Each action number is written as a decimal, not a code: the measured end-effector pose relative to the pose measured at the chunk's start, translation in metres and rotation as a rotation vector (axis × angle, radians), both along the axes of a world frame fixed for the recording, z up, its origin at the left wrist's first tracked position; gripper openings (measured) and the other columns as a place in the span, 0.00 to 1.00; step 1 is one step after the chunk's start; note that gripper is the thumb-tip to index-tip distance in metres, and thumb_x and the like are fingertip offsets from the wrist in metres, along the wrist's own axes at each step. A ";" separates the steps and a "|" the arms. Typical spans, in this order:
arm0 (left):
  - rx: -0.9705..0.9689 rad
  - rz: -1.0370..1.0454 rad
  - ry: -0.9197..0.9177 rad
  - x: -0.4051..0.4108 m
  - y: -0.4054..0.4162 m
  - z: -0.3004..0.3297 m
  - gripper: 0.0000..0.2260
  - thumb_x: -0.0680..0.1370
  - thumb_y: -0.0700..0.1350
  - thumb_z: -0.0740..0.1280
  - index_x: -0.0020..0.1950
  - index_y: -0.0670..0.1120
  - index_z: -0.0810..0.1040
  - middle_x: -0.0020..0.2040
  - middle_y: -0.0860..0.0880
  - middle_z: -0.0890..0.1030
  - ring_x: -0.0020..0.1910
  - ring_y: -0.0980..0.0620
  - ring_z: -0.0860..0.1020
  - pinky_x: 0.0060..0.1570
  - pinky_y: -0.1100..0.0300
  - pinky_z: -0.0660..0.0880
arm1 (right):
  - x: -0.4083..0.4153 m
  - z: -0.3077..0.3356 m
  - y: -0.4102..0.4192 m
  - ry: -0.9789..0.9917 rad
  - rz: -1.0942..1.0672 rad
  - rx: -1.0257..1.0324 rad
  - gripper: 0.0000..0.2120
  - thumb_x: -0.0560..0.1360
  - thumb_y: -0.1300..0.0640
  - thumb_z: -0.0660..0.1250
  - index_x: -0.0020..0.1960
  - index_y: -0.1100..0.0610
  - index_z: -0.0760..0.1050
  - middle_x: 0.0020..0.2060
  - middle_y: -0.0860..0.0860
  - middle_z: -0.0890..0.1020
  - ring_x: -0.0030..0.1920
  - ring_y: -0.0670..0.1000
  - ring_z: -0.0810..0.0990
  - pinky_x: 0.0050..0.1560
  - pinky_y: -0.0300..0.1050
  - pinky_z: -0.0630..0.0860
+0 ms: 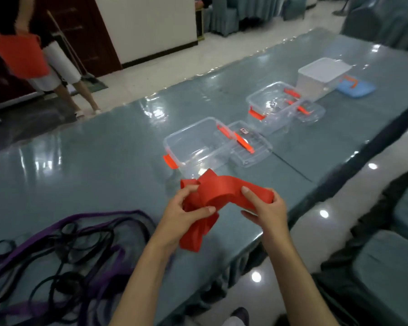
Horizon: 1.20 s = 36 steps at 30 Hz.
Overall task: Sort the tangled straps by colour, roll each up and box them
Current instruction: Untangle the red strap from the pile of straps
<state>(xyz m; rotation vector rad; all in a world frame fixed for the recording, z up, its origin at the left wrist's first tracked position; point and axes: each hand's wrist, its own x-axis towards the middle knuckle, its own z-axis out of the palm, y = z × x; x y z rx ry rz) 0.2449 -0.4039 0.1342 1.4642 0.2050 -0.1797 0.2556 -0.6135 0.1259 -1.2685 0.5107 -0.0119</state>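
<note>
One red strap (212,196) — wide, flat, matte band, folded and looped on itself — held above the near edge of the table (92,161), just short of the nearest box. Left hand (186,215) closed round the bunched middle, thumb and fingers pinching folds; right hand (264,208) gripping the other end, thumb on top, fingers curled beneath. Three open boxes in a row along the table: two clear plastic with orange clips — nearest box (193,144), second box (271,102) — and one white translucent box (320,76) furthest off. Each has a lid lying beside it: two clear, one blue (356,88). Left of the hands, a tangle on the glossy grey-green tabletop: purple straps (57,231), flat and broad, mixed with thin black straps (66,255); count not readable.
</note>
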 end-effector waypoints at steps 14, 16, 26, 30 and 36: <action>-0.292 -0.153 0.171 0.109 -0.229 0.012 0.13 0.74 0.45 0.74 0.58 0.44 0.82 0.49 0.46 0.83 0.44 0.52 0.82 0.49 0.57 0.81 | 0.052 -0.015 -0.223 -0.040 -0.327 -0.091 0.15 0.71 0.55 0.83 0.50 0.56 0.78 0.38 0.46 0.88 0.38 0.47 0.88 0.34 0.40 0.82; -0.283 -0.138 0.157 0.131 -0.258 0.006 0.10 0.71 0.44 0.76 0.50 0.48 0.82 0.46 0.48 0.83 0.40 0.55 0.82 0.47 0.60 0.80 | 0.068 -0.022 -0.255 -0.039 -0.351 -0.140 0.15 0.71 0.55 0.83 0.49 0.56 0.78 0.38 0.48 0.87 0.38 0.48 0.88 0.34 0.41 0.82; -0.236 -0.107 0.161 0.279 -0.420 -0.009 0.11 0.72 0.39 0.79 0.50 0.44 0.81 0.45 0.34 0.83 0.41 0.40 0.83 0.43 0.45 0.81 | 0.205 -0.043 -0.391 -0.006 -0.342 -0.126 0.14 0.77 0.58 0.77 0.58 0.60 0.77 0.51 0.60 0.86 0.49 0.57 0.88 0.41 0.45 0.84; -0.160 -0.066 0.128 0.339 -0.484 -0.011 0.09 0.73 0.38 0.80 0.45 0.50 0.84 0.55 0.22 0.78 0.46 0.32 0.78 0.52 0.31 0.76 | 0.255 -0.037 -0.444 -0.053 -0.328 -0.114 0.10 0.80 0.54 0.73 0.60 0.54 0.80 0.51 0.52 0.89 0.53 0.54 0.89 0.47 0.47 0.84; -0.078 -0.023 0.077 0.408 -0.561 -0.013 0.09 0.73 0.38 0.80 0.42 0.50 0.83 0.48 0.33 0.81 0.45 0.38 0.78 0.55 0.26 0.76 | 0.332 -0.026 -0.514 -0.109 -0.278 -0.113 0.18 0.74 0.37 0.70 0.58 0.45 0.85 0.55 0.51 0.88 0.55 0.50 0.88 0.48 0.44 0.84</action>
